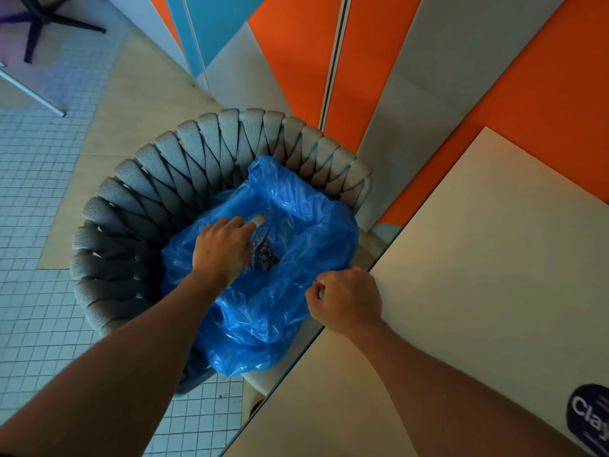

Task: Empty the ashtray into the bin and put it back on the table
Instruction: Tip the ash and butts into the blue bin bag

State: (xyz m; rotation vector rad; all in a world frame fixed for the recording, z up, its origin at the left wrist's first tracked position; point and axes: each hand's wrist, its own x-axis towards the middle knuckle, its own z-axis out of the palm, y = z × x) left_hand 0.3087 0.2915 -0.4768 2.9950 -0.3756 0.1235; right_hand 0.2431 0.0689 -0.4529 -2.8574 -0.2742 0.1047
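1. A blue bag (263,291) is lying open on a grey woven chair (158,179)
2. The left hand (224,249) is reaching palm-down into the bag's mouth, fingers spread over something hidden beneath it
3. Dark ash (265,255) is showing inside the bag just beside that hand
4. The right hand (346,300) is pinching the bag's edge in a closed fist, at the corner of a pale table (478,275)
5. White tiled floor (39,192) is showing at left
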